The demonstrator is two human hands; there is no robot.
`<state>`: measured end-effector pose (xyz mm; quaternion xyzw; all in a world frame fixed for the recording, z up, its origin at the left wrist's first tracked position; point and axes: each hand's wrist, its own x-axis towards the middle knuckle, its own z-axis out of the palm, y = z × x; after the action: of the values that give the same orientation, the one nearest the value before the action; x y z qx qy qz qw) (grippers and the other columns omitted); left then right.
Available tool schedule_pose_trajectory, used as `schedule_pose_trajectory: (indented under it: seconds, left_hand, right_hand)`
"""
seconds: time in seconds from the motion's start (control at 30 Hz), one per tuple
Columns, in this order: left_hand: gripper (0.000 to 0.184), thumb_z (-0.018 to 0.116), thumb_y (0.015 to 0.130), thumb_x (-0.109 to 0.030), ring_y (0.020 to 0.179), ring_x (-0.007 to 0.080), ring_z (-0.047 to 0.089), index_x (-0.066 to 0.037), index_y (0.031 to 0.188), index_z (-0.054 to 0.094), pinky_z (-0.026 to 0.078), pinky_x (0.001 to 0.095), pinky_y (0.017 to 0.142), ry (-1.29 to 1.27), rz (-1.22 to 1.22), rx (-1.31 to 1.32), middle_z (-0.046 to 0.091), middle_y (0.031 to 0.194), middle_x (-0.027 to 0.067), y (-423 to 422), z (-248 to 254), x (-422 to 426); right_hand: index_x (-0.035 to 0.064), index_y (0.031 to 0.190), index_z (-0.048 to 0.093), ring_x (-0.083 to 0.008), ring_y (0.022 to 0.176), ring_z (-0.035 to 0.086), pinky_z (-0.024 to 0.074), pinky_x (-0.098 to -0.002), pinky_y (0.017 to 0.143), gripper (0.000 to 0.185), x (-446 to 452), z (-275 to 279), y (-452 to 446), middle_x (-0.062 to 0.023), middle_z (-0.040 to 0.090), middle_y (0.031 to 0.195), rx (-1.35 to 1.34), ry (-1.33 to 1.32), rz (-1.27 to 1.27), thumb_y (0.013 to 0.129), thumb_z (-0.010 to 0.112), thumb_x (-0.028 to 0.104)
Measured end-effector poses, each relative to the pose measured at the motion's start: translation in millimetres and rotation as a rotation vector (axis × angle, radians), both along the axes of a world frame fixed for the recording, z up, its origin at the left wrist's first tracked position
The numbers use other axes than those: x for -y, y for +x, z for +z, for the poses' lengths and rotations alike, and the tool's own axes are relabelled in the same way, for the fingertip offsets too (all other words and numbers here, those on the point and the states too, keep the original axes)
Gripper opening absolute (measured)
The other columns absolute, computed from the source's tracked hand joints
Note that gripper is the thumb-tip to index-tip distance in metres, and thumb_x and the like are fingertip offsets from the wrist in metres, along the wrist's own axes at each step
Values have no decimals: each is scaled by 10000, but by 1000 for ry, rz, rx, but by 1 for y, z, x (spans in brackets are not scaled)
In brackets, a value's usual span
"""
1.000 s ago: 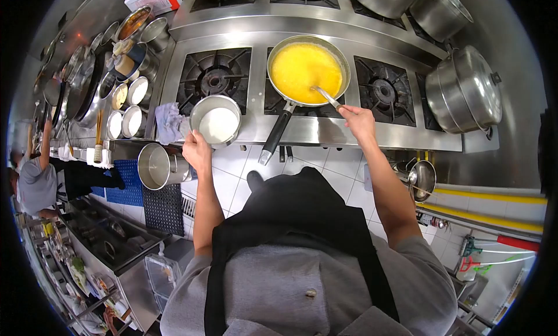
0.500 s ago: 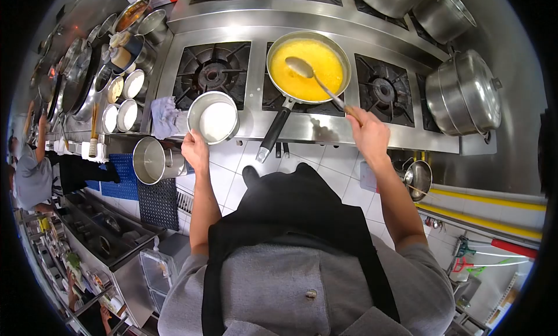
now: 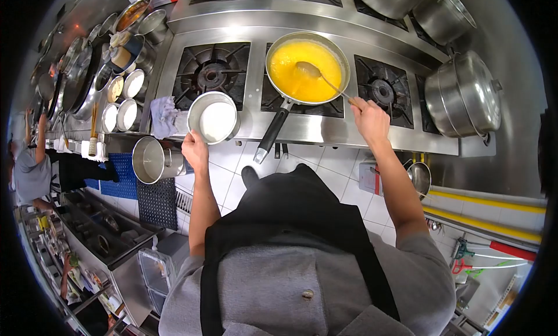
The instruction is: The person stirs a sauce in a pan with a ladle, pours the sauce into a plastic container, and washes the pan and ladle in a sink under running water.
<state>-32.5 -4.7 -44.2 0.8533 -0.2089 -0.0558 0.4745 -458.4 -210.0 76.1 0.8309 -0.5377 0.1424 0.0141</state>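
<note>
"With twelve straight ahead of the person, where's the left hand (image 3: 196,150)?"

"At ten, its fingers closed on the near edge of a small pot (image 3: 203,101). White stuff (image 3: 217,121) sits in that pot. I can't tell whether the stove (image 3: 253,120) bears any weight."

"And the right hand (image 3: 372,122)?"

"Between one and two, closed around the handle end of a spoon (image 3: 308,69). The spoon's bowl is over the yellow food (image 3: 290,74); whether it touches, I can't tell."

"Where's the pan (image 3: 346,69)?"

"Around twelve, on the middle burner, its black handle (image 3: 272,130) pointing to seven."

"Anything beside it?"

"A bare burner (image 3: 213,74) at eleven, another (image 3: 383,92) near one. Farther off, a lidded pot (image 3: 465,92) stands at two."
</note>
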Motion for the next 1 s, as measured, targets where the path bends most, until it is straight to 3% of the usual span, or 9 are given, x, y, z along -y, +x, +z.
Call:
schedule_pose_trajectory:
  seconds: [0.23,0.3,0.37,0.4,0.6,0.7,0.77,0.87,1.0]
  left_hand:
    - [441,540,1000,-307,552,276,542,86,839,656,465,457,635,51,-14,11,617,626,203,2,0,-1]
    - [476,536,1008,-332,563,242,538,89,813,642,461,449,634,37,-17,11,611,615,177,3,-2,-1]
    - [513,531,1017,-357,573,208,534,91,787,629,458,440,633,23,-19,12,606,604,151,4,-5,-2]
    - [476,535,1009,-331,567,252,555,90,817,648,465,453,639,33,-23,20,616,619,184,3,-2,-2]
    - [443,538,1002,-303,563,292,580,90,843,665,472,463,643,31,-17,13,625,631,215,4,-4,-2]
    - [447,537,1003,-305,563,280,576,91,837,661,473,460,645,23,-15,5,628,630,209,-1,4,0]
    - [450,537,1003,-307,562,271,570,91,833,658,473,458,645,17,-9,1,629,628,206,-1,5,0]
    - [512,525,1024,-353,578,194,506,94,793,623,456,425,633,24,-21,-18,585,598,142,1,3,-2]
    - [506,526,1024,-340,567,182,465,88,764,594,438,422,612,10,-29,-27,547,581,126,1,2,-2]
  right_hand:
    - [182,1139,720,-331,778,704,569,-469,679,251,36,-19,-5,-119,676,858,-29,-104,-48,904,706,267]
    - [190,1159,717,-330,776,703,571,-470,686,261,35,-18,-7,-124,675,865,-43,-118,-64,911,697,268]
    - [231,1230,714,-352,846,709,568,-473,731,317,28,-9,-5,-117,705,957,-104,-25,-177,922,697,306]
    - [231,1230,714,-352,846,709,568,-473,731,317,24,-4,-5,-117,705,957,-105,-25,-181,922,697,306]
    - [188,1101,777,-362,927,723,566,-486,780,255,3,35,-6,-149,755,957,22,299,-368,901,706,329]
    - [146,1027,810,-275,786,742,560,-413,705,253,11,12,-16,-139,760,841,277,421,-304,875,746,339]
    - [92,1056,807,-149,568,645,494,-312,541,301,16,1,-9,-90,724,731,477,775,-410,856,796,317]
    - [57,1072,800,-54,476,492,365,-229,441,307,9,-8,6,-36,673,670,715,927,-421,856,817,275]
    - [59,1085,799,-50,464,460,301,-207,413,297,6,-15,12,-23,661,651,799,913,-405,864,818,257]
